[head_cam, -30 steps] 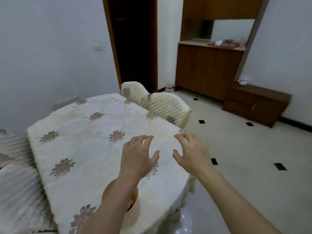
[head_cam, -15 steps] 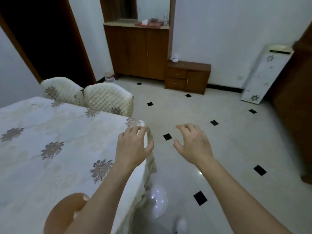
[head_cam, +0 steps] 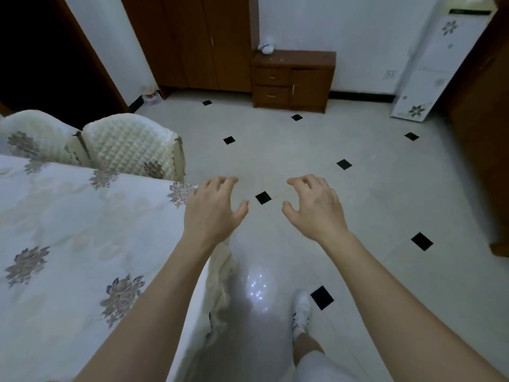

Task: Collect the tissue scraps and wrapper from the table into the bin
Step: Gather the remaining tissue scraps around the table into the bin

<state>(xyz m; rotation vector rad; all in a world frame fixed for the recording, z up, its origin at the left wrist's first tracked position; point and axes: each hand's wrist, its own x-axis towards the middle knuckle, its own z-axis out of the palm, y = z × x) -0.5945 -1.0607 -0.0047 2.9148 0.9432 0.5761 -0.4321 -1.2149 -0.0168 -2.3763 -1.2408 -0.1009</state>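
My left hand (head_cam: 213, 209) hovers over the right corner of the table (head_cam: 68, 230), fingers curled apart and holding nothing. My right hand (head_cam: 314, 206) floats beside it over the tiled floor, also spread with nothing in it. The table carries a cream cloth with brown flower prints. No tissue scraps, wrapper or bin show in this view.
Two quilted chair backs (head_cam: 129, 146) stand at the table's far side. A low wooden cabinet (head_cam: 293, 78) and tall cupboards line the far wall, a white appliance (head_cam: 438, 64) leans at the right. My white shoe (head_cam: 301, 312) is on the floor below.
The view has swung right, off the table toward the open floor. Both hands stayed spread with nothing in them and now sit past the table's corner. The orange object at the lower edge is out of view.
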